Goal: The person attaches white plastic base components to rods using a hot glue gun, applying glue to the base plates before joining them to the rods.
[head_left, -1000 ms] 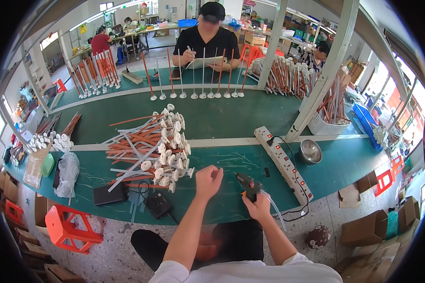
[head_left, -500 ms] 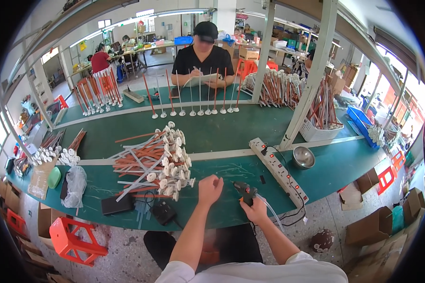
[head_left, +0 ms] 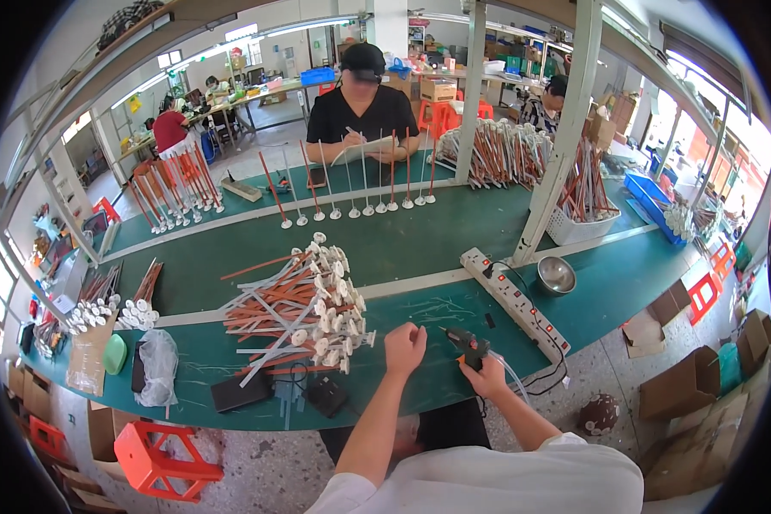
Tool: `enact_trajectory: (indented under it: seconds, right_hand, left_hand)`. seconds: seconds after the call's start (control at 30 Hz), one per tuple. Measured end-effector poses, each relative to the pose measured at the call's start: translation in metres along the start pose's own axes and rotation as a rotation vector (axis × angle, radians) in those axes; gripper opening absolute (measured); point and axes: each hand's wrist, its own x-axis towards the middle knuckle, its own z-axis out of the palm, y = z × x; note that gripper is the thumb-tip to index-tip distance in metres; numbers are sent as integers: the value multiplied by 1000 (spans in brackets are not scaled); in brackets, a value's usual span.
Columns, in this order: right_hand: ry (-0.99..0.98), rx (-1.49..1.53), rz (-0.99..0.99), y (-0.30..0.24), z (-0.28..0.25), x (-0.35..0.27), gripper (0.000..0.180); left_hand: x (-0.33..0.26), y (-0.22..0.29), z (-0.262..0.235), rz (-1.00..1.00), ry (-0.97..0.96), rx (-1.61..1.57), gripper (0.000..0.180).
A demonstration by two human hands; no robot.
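1. My right hand point(head_left: 486, 375) is wrapped around the grip of a glue gun point(head_left: 470, 347), just above the near part of the green tabletop point(head_left: 403, 244); its nozzle points forward and a little left, clear of everything

2. My left hand point(head_left: 405, 347) sits beside it, fingers curled closed; I see nothing in it, though something very small could be hidden from me

3. The heap of sticks point(head_left: 270, 321), brown-red and white with round white ends point(head_left: 338, 300), lies on the tabletop left of my left hand, the ends facing right, near that hand but apart from it

4. From the way I am set, I judge this to be a pause around gluing: the gun is in grip, and no stick is in either hand

5. Thin pale strands point(head_left: 441, 308) lie just ahead of my hands, probably stray glue

6. A next move on a stick would call for opening the left hand, taking one piece near its white end without dragging its neighbours, and bringing it to the nozzle

7. I would keep the gun's tip off my fingers, and mind the power strip point(head_left: 518, 304) and its black cord on the right
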Motion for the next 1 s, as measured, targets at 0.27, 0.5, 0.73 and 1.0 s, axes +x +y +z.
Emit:
enact_trajectory:
  seconds: [0.27,0.5,0.73,1.0]
  right_hand:
    - [-25,-52,14,5,2,-5,29]
    - [-19,-1,48,-10,0,2,26]
    - [-27,-3,32,-15,-2,6,25]
    - [-15,55,28,-5,3,5,25]
  left_hand:
    - [-1,1,-5,-10,0,-40,25]
    - [-3,-2,-2,-9,7,-14,23]
    - [-1,1,-8,4,-12,2,25]
    - [-6,-1,-6,-3,10,-3,25]
